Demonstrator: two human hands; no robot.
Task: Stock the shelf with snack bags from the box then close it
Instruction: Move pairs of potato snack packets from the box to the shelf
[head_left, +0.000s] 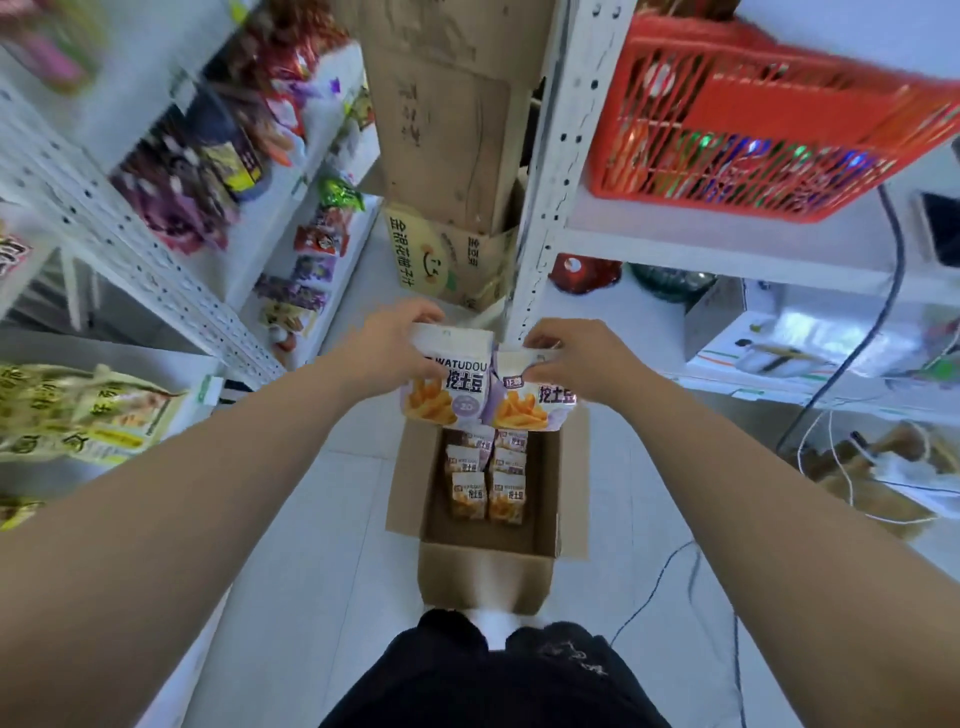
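Observation:
An open cardboard box (545, 571) stands on the floor in front of my feet, with several purple-and-white snack bags (488, 478) lying in rows inside. Above the box I hold up two of the same bags. My left hand (395, 343) grips the top of the left snack bag (447, 384). My right hand (576, 353) pinches the top of the right snack bag (530, 405). The two bags hang side by side, touching, printed fronts facing me. The white shelf unit (156, 280) on my left carries other snack bags.
A tall stack of cardboard boxes (447, 156) stands ahead between the shelves. On the right a white rack (566, 156) holds a red plastic basket (753, 130). Cables (831, 467) trail over the floor at the right. Yellow snack bags (78, 415) lie on the near left shelf.

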